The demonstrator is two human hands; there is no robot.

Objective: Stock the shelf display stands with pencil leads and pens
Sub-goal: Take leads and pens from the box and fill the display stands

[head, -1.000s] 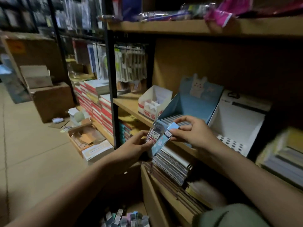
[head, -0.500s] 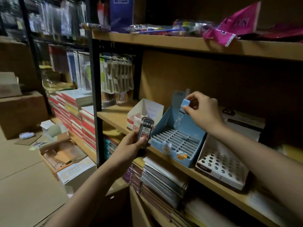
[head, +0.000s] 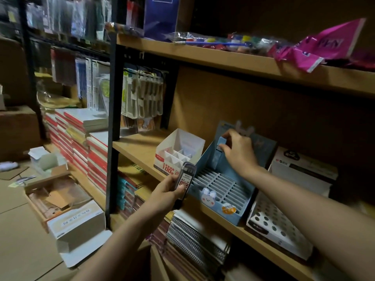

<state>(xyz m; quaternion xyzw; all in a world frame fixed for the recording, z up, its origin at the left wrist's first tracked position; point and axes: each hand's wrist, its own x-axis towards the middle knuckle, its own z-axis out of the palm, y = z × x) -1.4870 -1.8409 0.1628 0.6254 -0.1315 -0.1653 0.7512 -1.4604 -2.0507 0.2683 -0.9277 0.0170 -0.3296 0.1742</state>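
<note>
- On the middle wooden shelf (head: 140, 147), toward 3 o'clock of the black upright post, a blue display stand (head: 221, 185) with a slotted grid floor and a rabbit sticker on its front sits tilted toward the viewer.
- The right hand (head: 239, 151) reaches over the stand's back row and pinches a light blue pencil lead case (head: 220, 148) by its top, thumb and fingers curled round it; the case stands upright at the rear slots.
- The left hand (head: 168, 191), at 9 o'clock of the stand's front corner, grips a small stack of dark lead cases (head: 186, 179) with red and white labels, fingers wrapped round them.
- At 10 o'clock of the blue stand, just beside it, stands a white divided box (head: 180, 153) with red print.
- At 3 o'clock of the blue stand, a white stand with round holes (head: 280, 224) rests on the same shelf.
- Below this shelf, spiral notebooks (head: 194, 242) lie stacked.
- On the upper shelf at 1 o'clock lie pink packets (head: 324, 49).
</note>
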